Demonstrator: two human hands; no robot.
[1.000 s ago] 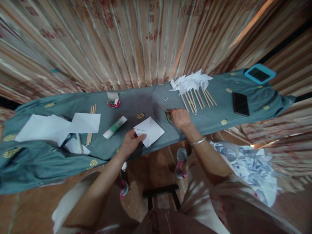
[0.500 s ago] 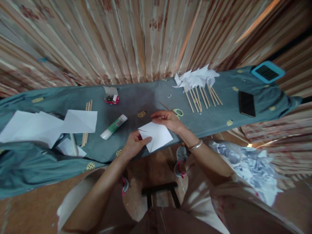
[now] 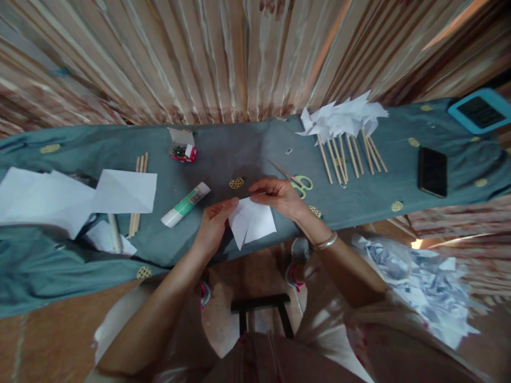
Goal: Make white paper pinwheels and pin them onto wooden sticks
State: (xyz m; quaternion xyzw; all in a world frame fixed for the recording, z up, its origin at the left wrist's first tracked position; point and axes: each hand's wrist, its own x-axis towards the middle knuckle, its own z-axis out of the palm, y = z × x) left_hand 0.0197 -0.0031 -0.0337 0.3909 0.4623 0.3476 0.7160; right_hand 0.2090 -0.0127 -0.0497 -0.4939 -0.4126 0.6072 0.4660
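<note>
A white square of paper (image 3: 257, 221) with slits cut in from its corners is held up at the front edge of the table. My left hand (image 3: 215, 222) pinches its upper left corner between thumb and fingers. At the top edge, my right hand (image 3: 279, 198) grips the sheet the same way, with a bangle on that wrist. Just beyond my right hand lie scissors (image 3: 302, 185) with pale green handles. A white and green glue tube (image 3: 186, 204) rests to the left of my left hand.
White paper pinwheels (image 3: 343, 119) on wooden sticks (image 3: 336, 159) lie at the back right. A phone (image 3: 433, 172) and a blue-framed device (image 3: 481, 110) are farther right. Leftward are a small red box (image 3: 183, 149), loose sticks (image 3: 138, 183) and paper sheets (image 3: 43, 199). Paper scraps (image 3: 427, 287) fill a bag below.
My left hand has shifted from the paper's left side up to its corner, lifting that corner. My right hand stays on the top edge. The view has turned slightly left.
</note>
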